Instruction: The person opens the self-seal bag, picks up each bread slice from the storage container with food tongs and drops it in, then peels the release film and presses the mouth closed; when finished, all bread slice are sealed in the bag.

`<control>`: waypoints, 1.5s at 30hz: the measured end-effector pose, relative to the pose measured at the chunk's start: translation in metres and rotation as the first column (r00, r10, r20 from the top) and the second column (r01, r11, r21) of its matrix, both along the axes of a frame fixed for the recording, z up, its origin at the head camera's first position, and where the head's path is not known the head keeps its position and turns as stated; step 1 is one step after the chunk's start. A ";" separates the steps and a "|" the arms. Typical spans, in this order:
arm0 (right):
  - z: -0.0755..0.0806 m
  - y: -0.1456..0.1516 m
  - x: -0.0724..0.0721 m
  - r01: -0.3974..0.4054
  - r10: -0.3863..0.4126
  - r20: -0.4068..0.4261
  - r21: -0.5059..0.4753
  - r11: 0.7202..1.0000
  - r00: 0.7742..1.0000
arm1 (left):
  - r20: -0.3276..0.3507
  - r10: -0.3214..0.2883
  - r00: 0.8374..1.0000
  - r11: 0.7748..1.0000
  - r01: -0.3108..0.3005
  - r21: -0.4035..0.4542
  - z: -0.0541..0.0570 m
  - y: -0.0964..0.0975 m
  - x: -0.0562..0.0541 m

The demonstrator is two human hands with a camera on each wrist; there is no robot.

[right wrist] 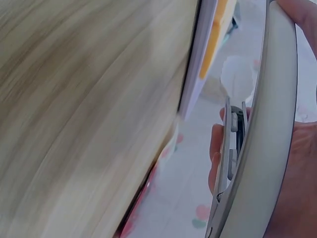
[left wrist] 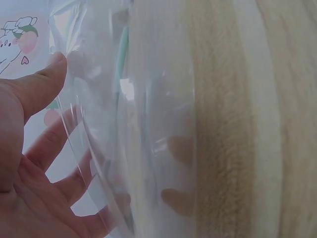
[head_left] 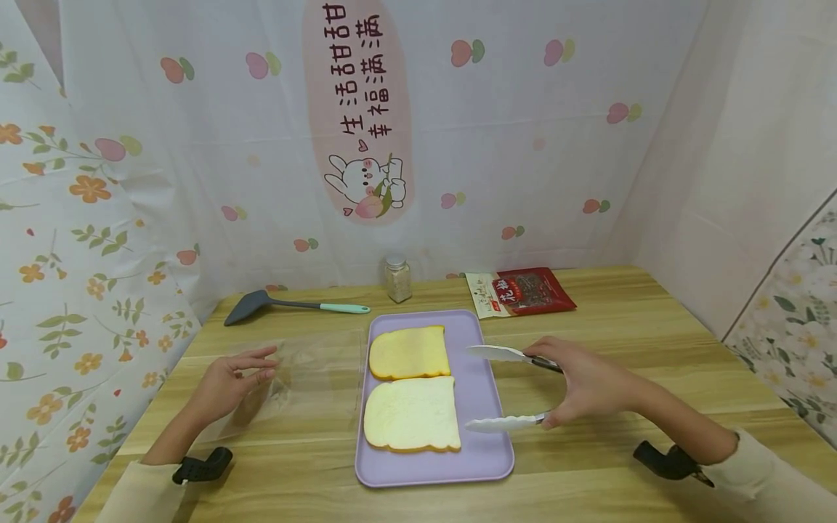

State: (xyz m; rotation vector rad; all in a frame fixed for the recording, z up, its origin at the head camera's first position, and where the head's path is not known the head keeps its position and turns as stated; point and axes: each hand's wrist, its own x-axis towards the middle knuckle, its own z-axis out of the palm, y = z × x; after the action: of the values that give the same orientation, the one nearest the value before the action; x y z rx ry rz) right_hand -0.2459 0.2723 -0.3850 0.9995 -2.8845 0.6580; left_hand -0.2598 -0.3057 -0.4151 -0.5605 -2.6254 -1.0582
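My right hand (head_left: 591, 378) grips a pair of tongs (head_left: 503, 423), thumb on one arm and fingers on the other. The tongs' pale tips are spread apart over the right side of a lilac tray (head_left: 480, 459), with nothing between them. Two slices of bread lie on that tray, a yellower slice (head_left: 408, 352) behind and a paler slice (head_left: 412, 415) in front. To the tray's left is a clear plastic bag (head_left: 320, 378). My left hand (head_left: 225, 381) is at the bag's left end, fingers loosely extended; in the left wrist view, fingers (left wrist: 74, 186) show partly behind the clear film (left wrist: 158, 114).
A spatula (head_left: 294, 302) with a mint handle lies at the back left. Behind the tray stands a small glass jar (head_left: 397, 280) with a metal lid. A red and cream packet (head_left: 523, 292) lies at the back right. Printed cloth surrounds the wooden table (head_left: 588, 465).
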 end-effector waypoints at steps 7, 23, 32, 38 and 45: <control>-0.001 -0.015 0.003 -0.045 0.046 -0.011 0.034 0.998 0.999 | 0.002 -0.014 1.000 1.000 0.014 0.021 -0.002 -0.002 -0.001; -0.001 -0.032 0.006 -0.071 0.074 -0.028 0.102 0.992 0.997 | 0.022 0.010 1.000 1.000 -0.010 0.022 -0.002 -0.002 0.000; 0.004 -0.034 0.009 -0.060 0.063 -0.019 0.132 0.989 0.998 | 0.020 -0.013 1.000 0.999 0.012 0.053 -0.003 -0.001 0.000; 0.006 -0.035 0.009 -0.070 0.074 -0.021 0.150 0.986 0.997 | 0.013 -0.022 1.000 0.998 0.021 0.067 -0.003 -0.001 0.000; 0.011 -0.034 0.009 -0.104 0.106 -0.004 0.164 0.981 0.994 | 0.011 -0.010 1.000 0.999 0.010 0.048 -0.003 -0.001 0.000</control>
State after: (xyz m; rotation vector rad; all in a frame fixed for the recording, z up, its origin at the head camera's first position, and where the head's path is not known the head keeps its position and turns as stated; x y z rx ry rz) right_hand -0.2369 0.2386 -0.3745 1.1777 -2.9304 0.4217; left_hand -0.2600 -0.3071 -0.4183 -0.5593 -2.6020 -1.1279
